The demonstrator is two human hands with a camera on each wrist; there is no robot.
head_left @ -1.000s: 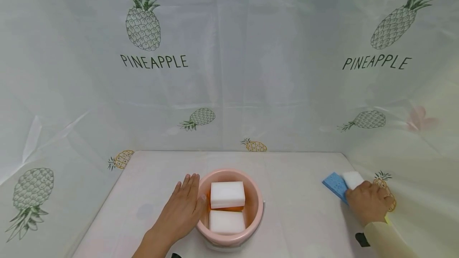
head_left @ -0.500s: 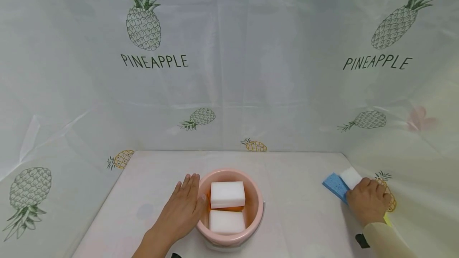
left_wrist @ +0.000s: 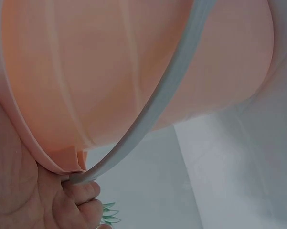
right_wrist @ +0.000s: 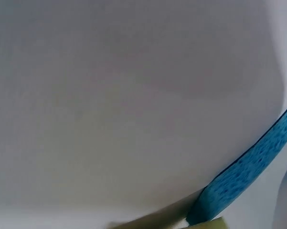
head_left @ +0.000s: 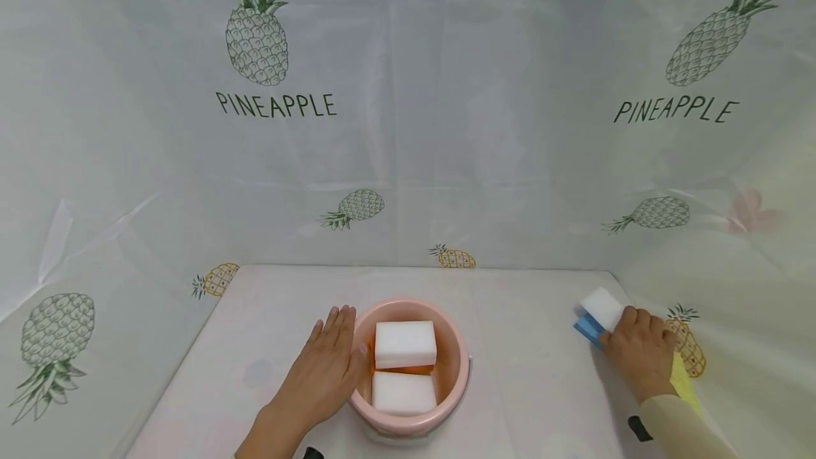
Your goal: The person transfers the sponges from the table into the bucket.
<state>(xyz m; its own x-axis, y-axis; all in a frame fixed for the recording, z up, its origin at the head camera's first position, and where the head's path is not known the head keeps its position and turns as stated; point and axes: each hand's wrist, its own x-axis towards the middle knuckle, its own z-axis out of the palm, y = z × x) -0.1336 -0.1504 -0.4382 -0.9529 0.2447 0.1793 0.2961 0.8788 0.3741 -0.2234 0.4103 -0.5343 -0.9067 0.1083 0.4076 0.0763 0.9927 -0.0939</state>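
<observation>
A pink bucket stands on the table, with two white sponges inside. Against its left rim rests my left hand, fingers straight; the left wrist view shows the palm by the rim and the bucket's grey handle. At the table's right side, my right hand grips a white sponge, which overlaps a blue sponge. A yellow piece shows beside the right wrist. In the right wrist view lies the blue sponge; the gripped sponge is out of sight there.
A pale cloth printed with pineapples hangs behind the table and along both sides. The pale tabletop stretches between the bucket and the blue sponge. A small black patch shows beneath the right wrist.
My right hand has moved a little left and away from me, carrying the white sponge across the blue one. More of the yellow piece shows. My left hand has stayed at the bucket.
</observation>
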